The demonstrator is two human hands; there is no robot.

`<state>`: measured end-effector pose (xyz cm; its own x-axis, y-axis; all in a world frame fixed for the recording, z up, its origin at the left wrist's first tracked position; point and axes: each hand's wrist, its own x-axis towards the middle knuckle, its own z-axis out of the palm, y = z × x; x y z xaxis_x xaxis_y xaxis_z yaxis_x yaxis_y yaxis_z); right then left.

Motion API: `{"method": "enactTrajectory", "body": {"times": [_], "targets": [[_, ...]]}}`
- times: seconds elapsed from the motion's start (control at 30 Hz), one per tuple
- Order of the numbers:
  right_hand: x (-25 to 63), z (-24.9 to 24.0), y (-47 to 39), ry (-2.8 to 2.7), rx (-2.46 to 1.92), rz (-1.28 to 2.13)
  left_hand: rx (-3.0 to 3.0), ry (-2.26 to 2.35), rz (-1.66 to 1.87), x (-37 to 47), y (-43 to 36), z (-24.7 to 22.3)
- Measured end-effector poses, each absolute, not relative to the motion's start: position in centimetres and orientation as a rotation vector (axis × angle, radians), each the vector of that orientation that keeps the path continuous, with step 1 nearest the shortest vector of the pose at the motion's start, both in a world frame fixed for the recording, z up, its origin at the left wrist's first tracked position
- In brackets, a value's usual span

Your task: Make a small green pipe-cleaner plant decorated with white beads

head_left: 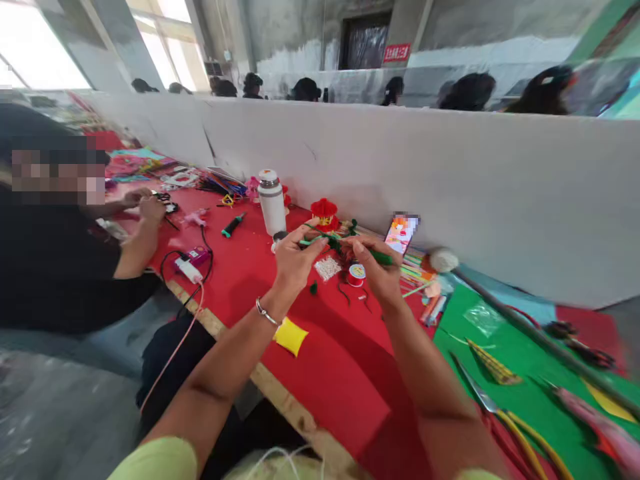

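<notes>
We are holding a dark green, fuzzy, leafy-looking piece [334, 243] in front of us, above the far part of the red-covered counter [330, 393]. Our left hand [296, 257] is pinching it between thumb and fingers, along with a pale green stem, while our right hand [376, 270], just beside it and apart from the left, is closing its fingers around a slim green object [383, 257]; we are not managing to tell what that is. Below the hands, a clear packet of small white beads [328, 268] is lying near a red spool with a white label [357, 274]. Behind them, a red and gold lantern-shaped ornament [324, 212] is standing by the pale partition [450, 167], with a white bottle [272, 203] standing to its left and a lit smartphone [401, 232] leaning to its right. Nearer us, a yellow pillow-shaped packet [291, 337] is lying beyond the left wrist. On the right, yellow-handled scissors [486, 400] are resting on a green sheet [457, 310]. On the left, a co-worker in black [60, 260] is handling a small item.
</notes>
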<state>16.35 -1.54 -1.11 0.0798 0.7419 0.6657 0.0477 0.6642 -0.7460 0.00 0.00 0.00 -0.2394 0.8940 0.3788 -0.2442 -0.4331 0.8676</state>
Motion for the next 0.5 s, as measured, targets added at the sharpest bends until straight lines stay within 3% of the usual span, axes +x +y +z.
{"method": "enactTrajectory", "body": {"times": [0.2, 0.5], "targets": [[16.45, -0.83, -1.61, -1.461, -0.723, 0.443, 1.205, 0.964, 1.816, 0.0, -0.08, 0.01], [16.35, -1.29, -1.01, -1.436, -0.614, 0.582, 1.144, 0.807, 1.671, 0.36, -0.85, 0.61]]}}
